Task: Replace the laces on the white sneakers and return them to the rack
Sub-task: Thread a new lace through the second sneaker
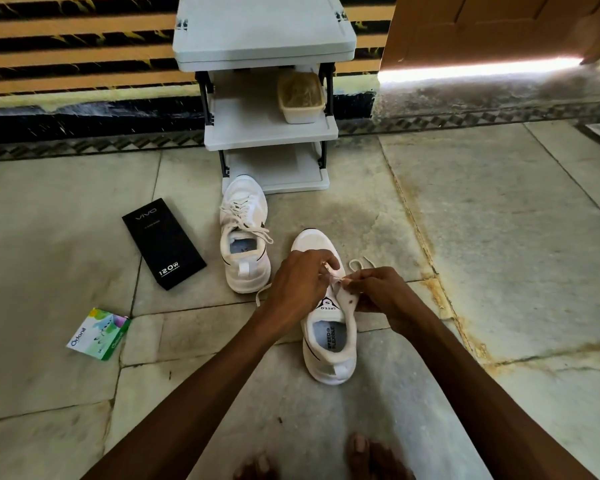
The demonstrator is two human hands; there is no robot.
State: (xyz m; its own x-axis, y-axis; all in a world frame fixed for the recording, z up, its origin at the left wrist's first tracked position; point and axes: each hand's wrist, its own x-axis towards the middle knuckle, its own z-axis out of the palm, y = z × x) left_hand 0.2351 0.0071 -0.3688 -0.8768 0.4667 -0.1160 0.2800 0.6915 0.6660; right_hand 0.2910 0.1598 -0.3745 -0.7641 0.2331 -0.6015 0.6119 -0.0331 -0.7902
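The near white sneaker (329, 348) stands on the floor at centre-low frame, heel toward the camera, its tongue reading "SPEED" and its insole "SPEED FLEXIBLE". Both arms reach forward from the bottom edge, and the left hand (298, 282) and right hand (381, 289) meet over the eyelets, bent fingertips pinching the lace (338, 278). The laced second sneaker (245, 237) sits up-left before the grey rack (264, 46); further left lie a black "vivo 120W" box (163, 242) and an "Odonil" packet (99, 334).
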